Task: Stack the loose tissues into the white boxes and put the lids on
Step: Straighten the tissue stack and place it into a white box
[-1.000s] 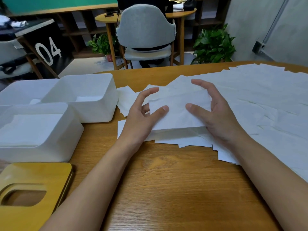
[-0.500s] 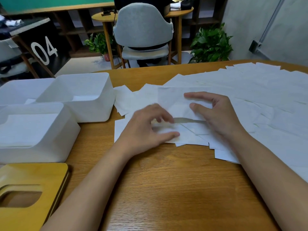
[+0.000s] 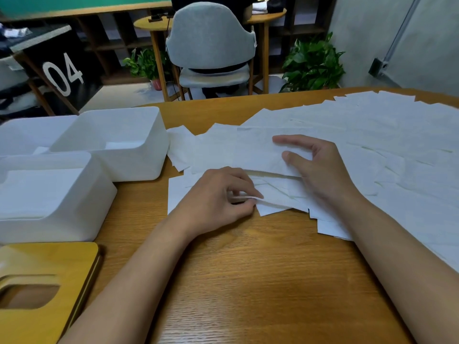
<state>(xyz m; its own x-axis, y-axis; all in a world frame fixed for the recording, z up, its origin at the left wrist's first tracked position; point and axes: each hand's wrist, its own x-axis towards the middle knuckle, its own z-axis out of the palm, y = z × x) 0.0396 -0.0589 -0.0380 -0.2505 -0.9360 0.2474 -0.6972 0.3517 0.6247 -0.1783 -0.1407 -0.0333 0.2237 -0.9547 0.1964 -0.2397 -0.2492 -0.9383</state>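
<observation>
The left hand (image 3: 218, 194) pinches the edge of a tissue (image 3: 275, 204). The right hand (image 3: 320, 167), fingers apart, presses the top tissue (image 3: 258, 150).

A grey upholstered chair (image 3: 211, 38) stands just beyond the far edge of the wooden worktop (image 3: 248, 281), facing away. Behind the chair is a round wooden table (image 3: 149, 23), and beyond that dark open shelving (image 3: 111, 33) under a green wall band (image 3: 74, 3). A leafy potted plant (image 3: 313, 63) sits right of the chair, before a plain grey wall (image 3: 372, 33). A smaller plant (image 3: 146, 63) sits to its left. Further left is a black panel marked "04" (image 3: 62, 73). The floor (image 3: 119, 98) below is pale.
</observation>
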